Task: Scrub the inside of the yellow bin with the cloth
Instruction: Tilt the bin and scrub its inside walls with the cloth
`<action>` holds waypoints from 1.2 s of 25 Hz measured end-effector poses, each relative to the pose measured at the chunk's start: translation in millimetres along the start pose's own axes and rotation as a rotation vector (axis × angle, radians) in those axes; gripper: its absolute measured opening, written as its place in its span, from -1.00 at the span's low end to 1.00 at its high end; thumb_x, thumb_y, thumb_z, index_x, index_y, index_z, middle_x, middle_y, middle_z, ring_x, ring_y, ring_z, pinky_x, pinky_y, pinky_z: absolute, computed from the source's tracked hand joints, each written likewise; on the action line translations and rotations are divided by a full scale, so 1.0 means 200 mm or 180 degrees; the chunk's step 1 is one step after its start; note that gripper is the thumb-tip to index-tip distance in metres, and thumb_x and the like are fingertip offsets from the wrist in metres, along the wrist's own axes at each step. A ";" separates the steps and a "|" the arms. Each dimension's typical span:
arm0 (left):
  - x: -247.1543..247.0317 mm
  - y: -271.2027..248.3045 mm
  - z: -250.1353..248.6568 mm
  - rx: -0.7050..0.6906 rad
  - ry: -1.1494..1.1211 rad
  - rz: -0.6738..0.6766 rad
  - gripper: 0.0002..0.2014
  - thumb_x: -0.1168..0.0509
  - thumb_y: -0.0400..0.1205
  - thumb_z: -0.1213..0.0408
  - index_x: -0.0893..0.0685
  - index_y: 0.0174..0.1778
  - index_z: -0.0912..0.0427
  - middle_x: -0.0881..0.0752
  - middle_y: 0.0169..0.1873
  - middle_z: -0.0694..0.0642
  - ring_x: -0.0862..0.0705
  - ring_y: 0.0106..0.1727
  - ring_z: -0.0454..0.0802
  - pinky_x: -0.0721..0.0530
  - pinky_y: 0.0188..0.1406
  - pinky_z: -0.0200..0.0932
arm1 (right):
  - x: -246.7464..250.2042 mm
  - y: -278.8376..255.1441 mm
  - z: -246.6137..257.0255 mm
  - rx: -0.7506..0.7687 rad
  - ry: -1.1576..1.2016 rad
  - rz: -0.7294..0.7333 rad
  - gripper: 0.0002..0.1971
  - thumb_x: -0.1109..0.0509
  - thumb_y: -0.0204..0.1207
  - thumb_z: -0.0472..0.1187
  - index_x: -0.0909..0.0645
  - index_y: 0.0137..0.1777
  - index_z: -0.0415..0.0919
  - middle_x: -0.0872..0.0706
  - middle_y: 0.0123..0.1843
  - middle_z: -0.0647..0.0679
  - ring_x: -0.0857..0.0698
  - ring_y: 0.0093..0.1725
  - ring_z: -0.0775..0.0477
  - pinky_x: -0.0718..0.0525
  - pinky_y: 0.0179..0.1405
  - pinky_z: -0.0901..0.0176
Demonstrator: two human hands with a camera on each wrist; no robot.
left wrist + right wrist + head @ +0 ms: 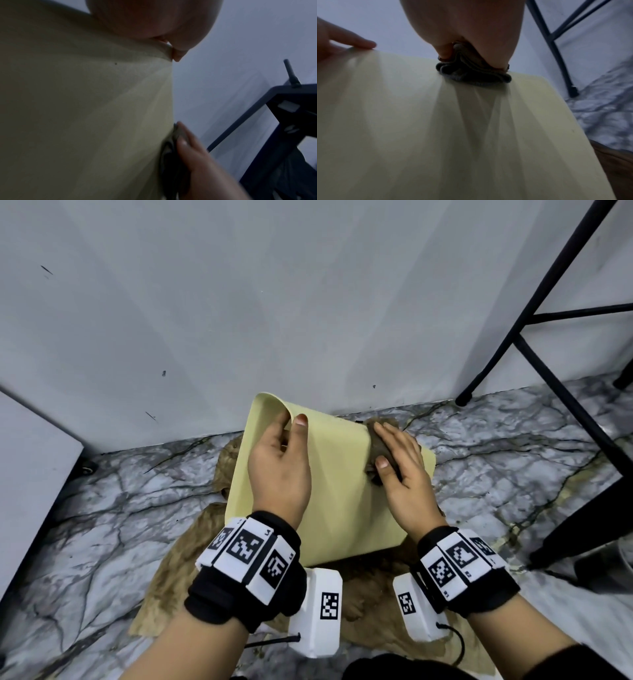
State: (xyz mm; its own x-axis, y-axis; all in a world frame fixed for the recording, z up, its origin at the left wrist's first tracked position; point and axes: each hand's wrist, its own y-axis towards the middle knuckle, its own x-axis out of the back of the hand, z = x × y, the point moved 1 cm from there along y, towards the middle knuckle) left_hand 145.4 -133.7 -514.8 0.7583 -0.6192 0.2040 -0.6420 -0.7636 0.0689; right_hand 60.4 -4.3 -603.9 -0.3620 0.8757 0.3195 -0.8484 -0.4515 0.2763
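The yellow bin [335, 491] lies tipped over on a brown towel, its outer wall facing me and its opening turned toward the wall. My left hand [291, 422] grips the rim at the far left corner, thumb on the outside and fingers hooked inside. My right hand [387, 445] pinches a bunched dark grey cloth [375, 448] and presses it on the bin's outer wall at the far right edge. In the right wrist view the cloth [471, 73] sits folded between thumb and fingers on the bin [453, 135]. The bin's inside is hidden.
A brown furry towel [191, 559] is spread on the marble floor [102, 491]. The grey wall [239, 302] stands just behind the bin. Black metal frame legs [513, 337] rise at the right, and a white panel [30, 474] leans at the left.
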 end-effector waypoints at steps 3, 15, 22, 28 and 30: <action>0.00 -0.01 0.00 -0.0233 0.0012 0.0096 -0.62 -0.23 0.61 0.17 -0.54 0.34 0.16 -0.64 -0.15 -0.01 -0.57 -0.20 -0.24 -0.56 -0.18 -0.46 | -0.08 0.05 0.15 0.0362 0.0093 0.0179 -0.56 -0.14 0.55 -0.19 -0.31 0.41 0.15 -0.38 0.43 0.18 -0.24 0.50 0.15 -0.01 0.51 0.51; 0.04 0.07 -0.02 -0.0379 0.0418 0.0158 -0.63 -0.19 0.55 0.11 -0.57 0.23 0.17 -0.73 -0.22 0.01 -0.69 -0.14 -0.06 -0.60 -0.03 -0.18 | -0.17 0.02 0.28 0.0653 0.0144 0.0512 -0.56 -0.15 0.58 -0.20 -0.32 0.47 0.05 -0.38 0.52 0.06 -0.24 0.56 0.06 -0.10 0.61 0.17; 0.07 0.06 0.00 -0.0304 0.0348 0.0211 -0.69 -0.20 0.62 0.24 -0.56 0.29 0.14 -0.66 -0.24 -0.03 -0.61 -0.19 -0.12 -0.57 -0.12 -0.32 | -0.03 -0.02 -0.06 0.0011 0.0098 0.0326 -0.61 -0.10 0.56 -0.06 -0.31 0.38 0.24 -0.38 0.47 0.17 -0.26 0.54 0.12 -0.10 0.58 0.21; 0.06 0.07 0.00 -0.0217 0.0083 0.0172 -0.61 -0.22 0.54 0.15 -0.56 0.29 0.16 -0.67 -0.22 0.00 -0.64 -0.11 -0.06 -0.62 0.08 -0.03 | 0.08 -0.03 -0.29 -0.0597 0.0215 0.0133 -0.59 -0.11 0.62 -0.25 -0.32 0.30 0.30 -0.33 0.47 0.16 -0.19 0.55 0.10 -0.08 0.64 -0.07; 0.06 0.08 0.01 -0.0217 0.0079 0.0155 -0.67 -0.23 0.60 0.23 -0.56 0.29 0.17 -0.65 -0.27 -0.09 -0.63 -0.15 -0.16 -0.61 0.05 -0.16 | 0.09 -0.01 -0.30 -0.0774 0.0310 0.0057 -0.58 -0.11 0.62 -0.34 -0.34 0.32 0.20 -0.34 0.46 0.13 -0.20 0.56 0.07 -0.09 0.64 -0.13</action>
State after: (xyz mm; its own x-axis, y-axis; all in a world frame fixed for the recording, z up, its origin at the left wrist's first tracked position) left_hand 144.4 -152.7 -512.9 0.7235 -0.6499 0.2329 -0.6850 -0.7179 0.1244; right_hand 33.3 22.7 -653.7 -0.4032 0.8857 0.2302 -0.9052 -0.4229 0.0416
